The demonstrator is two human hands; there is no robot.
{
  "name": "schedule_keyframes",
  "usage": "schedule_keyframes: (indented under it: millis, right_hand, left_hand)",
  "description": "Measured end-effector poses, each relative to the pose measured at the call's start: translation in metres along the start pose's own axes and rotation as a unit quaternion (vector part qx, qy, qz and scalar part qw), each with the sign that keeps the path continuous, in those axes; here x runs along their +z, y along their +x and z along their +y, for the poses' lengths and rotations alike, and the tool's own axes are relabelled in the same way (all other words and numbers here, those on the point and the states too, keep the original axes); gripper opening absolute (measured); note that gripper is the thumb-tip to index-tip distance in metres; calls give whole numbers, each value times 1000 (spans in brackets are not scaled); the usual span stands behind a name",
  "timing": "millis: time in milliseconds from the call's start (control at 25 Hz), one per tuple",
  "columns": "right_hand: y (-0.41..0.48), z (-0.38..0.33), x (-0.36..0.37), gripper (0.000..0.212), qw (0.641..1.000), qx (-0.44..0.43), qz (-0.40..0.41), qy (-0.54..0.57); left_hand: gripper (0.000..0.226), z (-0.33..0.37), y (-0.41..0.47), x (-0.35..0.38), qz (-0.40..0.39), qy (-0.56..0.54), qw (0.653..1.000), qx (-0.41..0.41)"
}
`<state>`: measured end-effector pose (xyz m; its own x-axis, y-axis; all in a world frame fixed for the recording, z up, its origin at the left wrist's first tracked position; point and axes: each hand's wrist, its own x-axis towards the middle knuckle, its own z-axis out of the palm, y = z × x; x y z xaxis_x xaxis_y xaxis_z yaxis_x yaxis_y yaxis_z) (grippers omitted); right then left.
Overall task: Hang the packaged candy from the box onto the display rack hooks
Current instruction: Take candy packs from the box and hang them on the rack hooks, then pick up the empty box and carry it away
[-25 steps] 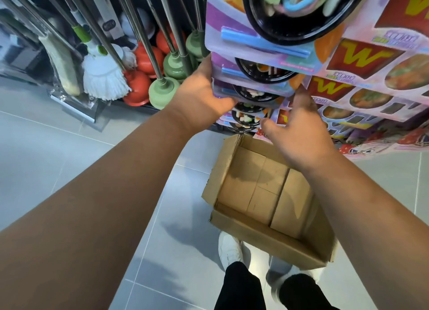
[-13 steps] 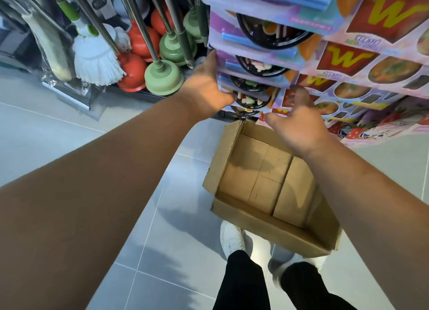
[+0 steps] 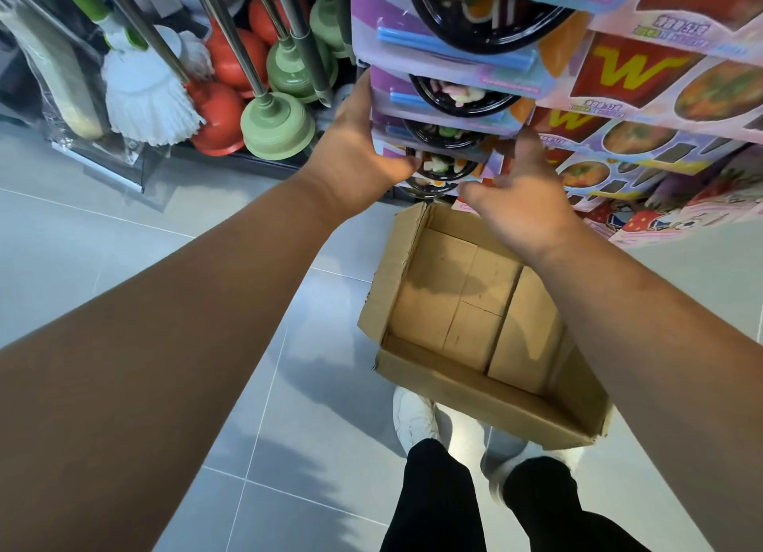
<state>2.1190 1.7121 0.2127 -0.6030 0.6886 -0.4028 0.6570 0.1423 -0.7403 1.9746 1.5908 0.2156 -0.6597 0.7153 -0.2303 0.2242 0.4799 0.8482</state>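
Our left hand [image 3: 359, 147] clasps the left edge of a lilac candy pack [image 3: 446, 168], thumb curled over its front, while our right hand [image 3: 521, 198] reaches up to that pack's right side, thumb stuck out; we cannot tell whether its fingers grip. The pack sits low in a column of hanging packs [image 3: 454, 58] rising above both hands. Beneath the right hand lies the open cardboard box [image 3: 475, 403] on grey tiles, and left of the left hand stand green plungers [image 3: 276, 126] and a white mop [image 3: 144, 101]
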Motion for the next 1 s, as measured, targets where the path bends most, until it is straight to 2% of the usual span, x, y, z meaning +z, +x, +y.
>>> schedule_keyframes:
  millis: [120, 200, 320, 480, 640, 800, 880, 920, 1000]
  right_hand:
    - [3, 9, 7, 59, 999, 48, -14, 5]
    - [10, 15, 14, 62, 997, 71, -36, -12]
    - [19, 19, 19, 67, 996, 56, -52, -47]
    - [26, 21, 25, 68, 998, 49, -45, -17]
    - [27, 27, 28, 67, 997, 59, -38, 9]
    - [23, 30, 24, 72, 998, 48, -45, -7]
    - [19, 30, 18, 75, 997, 42, -45, -39]
    - [14, 31, 14, 75, 996, 35, -46, -67]
    - [6, 32, 7, 77, 990, 12, -49, -129]
  left_hand:
    - [91, -13, 0, 3, -19, 19, 999, -41]
    - [91, -20, 0, 6, -53, 39, 995, -76]
    - [91, -25, 9, 7, -57, 70, 993, -73]
    - [94, -24, 16, 7, -81, 45, 991, -96]
    - [87, -27, 13, 10, -91, 30, 993, -68]
    - [90, -22, 6, 7, -78, 62, 990, -104]
    - [80, -20, -3, 12, -97, 129, 978, -133]
    - [78, -19, -9, 15, -119, 197, 964, -134]
    - [78, -17, -17, 20, -160, 321, 928, -98]
